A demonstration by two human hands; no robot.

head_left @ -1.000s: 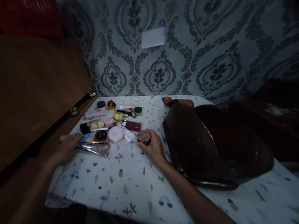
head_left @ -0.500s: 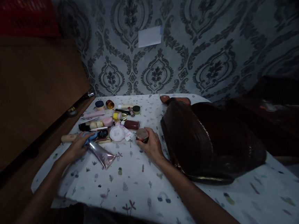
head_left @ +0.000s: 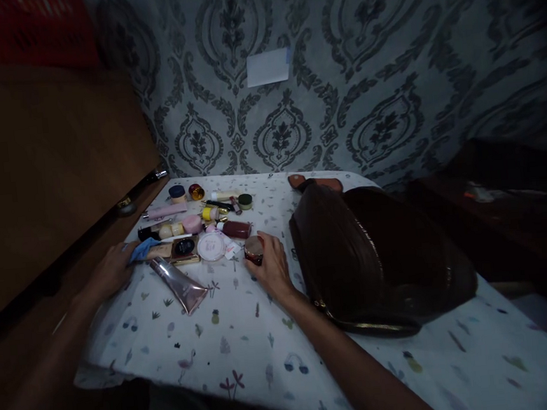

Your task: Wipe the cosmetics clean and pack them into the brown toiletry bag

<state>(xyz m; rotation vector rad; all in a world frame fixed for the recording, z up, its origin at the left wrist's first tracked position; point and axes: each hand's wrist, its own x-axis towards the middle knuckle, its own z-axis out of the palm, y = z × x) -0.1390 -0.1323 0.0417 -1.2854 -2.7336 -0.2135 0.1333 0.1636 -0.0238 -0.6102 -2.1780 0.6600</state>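
R hand (head_left: 273, 267) wrapped round small round jar (head_left: 253, 248), on tablecloth (head_left: 229, 349) btwn white compact (head_left: 211, 247) & brown bag (head_left: 378, 259). L hand (head_left: 111, 270) at blue item (head_left: 142, 248), grip can't be told. Jar best held level, by sides.

dim, underexposed picture with dark vignetted corners, wide-angle bending at the edges, and softly lit centre.

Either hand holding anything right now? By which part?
Yes: right hand grips the small round jar around its side. The left hand touches a blue item; whether it grips it cannot be told.
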